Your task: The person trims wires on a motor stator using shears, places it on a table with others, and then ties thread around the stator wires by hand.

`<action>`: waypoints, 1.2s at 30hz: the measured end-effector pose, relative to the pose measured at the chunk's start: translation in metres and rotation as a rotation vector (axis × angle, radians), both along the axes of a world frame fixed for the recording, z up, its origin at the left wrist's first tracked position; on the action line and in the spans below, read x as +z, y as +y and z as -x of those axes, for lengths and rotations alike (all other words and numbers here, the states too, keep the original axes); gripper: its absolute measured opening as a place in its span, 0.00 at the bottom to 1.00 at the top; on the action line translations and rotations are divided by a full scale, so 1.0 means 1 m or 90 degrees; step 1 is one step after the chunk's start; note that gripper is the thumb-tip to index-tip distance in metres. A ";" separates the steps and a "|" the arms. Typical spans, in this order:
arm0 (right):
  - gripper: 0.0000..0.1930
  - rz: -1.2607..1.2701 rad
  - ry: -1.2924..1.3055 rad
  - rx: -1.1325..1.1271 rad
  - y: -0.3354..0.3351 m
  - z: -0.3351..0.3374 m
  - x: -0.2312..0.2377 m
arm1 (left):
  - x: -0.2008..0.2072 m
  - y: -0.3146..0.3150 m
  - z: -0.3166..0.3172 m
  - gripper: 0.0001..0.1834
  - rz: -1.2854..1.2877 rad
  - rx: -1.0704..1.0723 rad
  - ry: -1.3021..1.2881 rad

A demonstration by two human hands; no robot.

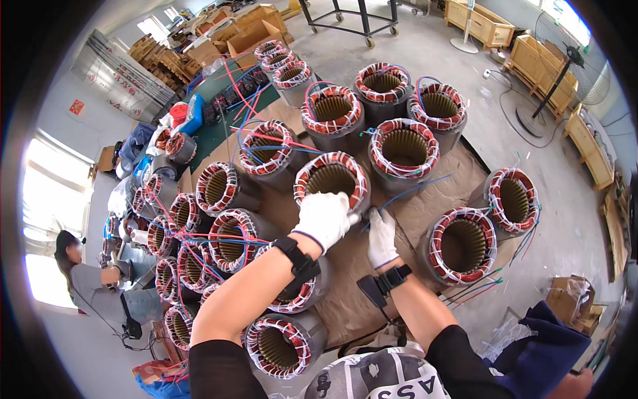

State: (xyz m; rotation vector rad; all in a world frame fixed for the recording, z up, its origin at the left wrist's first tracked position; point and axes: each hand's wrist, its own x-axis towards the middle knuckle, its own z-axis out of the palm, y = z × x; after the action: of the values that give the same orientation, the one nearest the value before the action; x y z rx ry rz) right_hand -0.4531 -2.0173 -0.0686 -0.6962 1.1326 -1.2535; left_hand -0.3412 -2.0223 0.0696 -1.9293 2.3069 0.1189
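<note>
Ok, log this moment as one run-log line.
left hand: gloved, at near side of wound stator | right hand: gloved, close beside it, grip unclear | around: other stators on brown sheeting

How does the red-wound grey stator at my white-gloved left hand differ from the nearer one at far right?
The red-wound grey stator has its rim partly hidden by your left hand; the nearer far-right stator shows its whole rim. The first has several close neighbours; the second, just one. Both have white-laced red windings.
</note>
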 end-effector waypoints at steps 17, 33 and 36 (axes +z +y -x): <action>0.08 0.195 0.193 0.027 -0.019 0.001 0.021 | -0.012 -0.040 0.027 0.18 0.000 0.071 0.033; 0.04 0.461 0.279 0.752 0.106 0.162 0.112 | 0.045 0.225 0.127 0.17 0.214 0.326 0.638; 0.06 0.560 0.265 0.982 0.145 0.157 0.093 | 0.018 0.316 0.154 0.15 0.123 0.564 0.834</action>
State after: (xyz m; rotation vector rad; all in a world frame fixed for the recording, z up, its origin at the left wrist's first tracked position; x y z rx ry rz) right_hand -0.6105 -1.8724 0.0247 -2.0121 0.0039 -0.1344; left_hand -0.4951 -1.7067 0.0880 -3.4443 1.5129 1.7061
